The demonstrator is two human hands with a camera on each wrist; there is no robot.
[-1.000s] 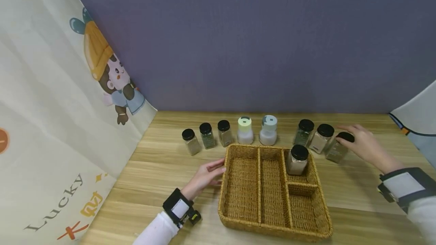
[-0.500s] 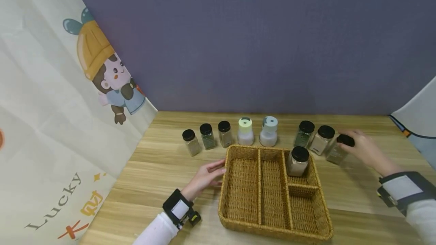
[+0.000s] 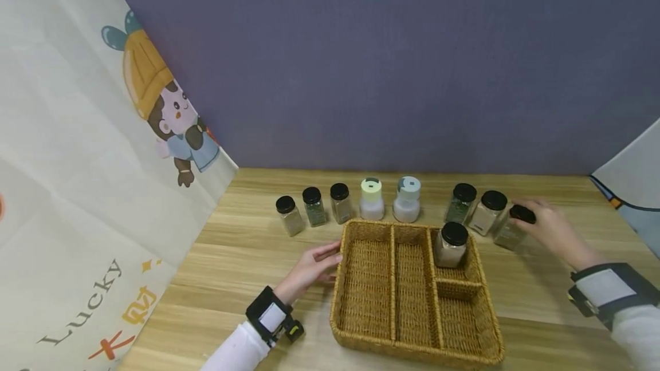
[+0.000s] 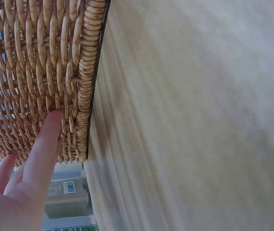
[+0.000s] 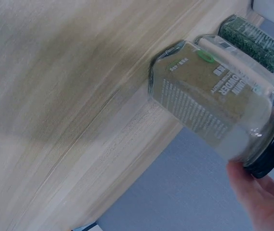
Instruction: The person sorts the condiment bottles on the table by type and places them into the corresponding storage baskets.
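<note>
R hand grips the black cap of the square glass spice jar w/ tan powder, rightmost in the back row on the wooden worktop. Jar is tilted, long axis leaning toward the hand, base still at the worktop. It lies right of the woven wicker divided basket. L hand is relaxed, fingers straight, touching the basket's left wall; R is nearer the jar.
</note>
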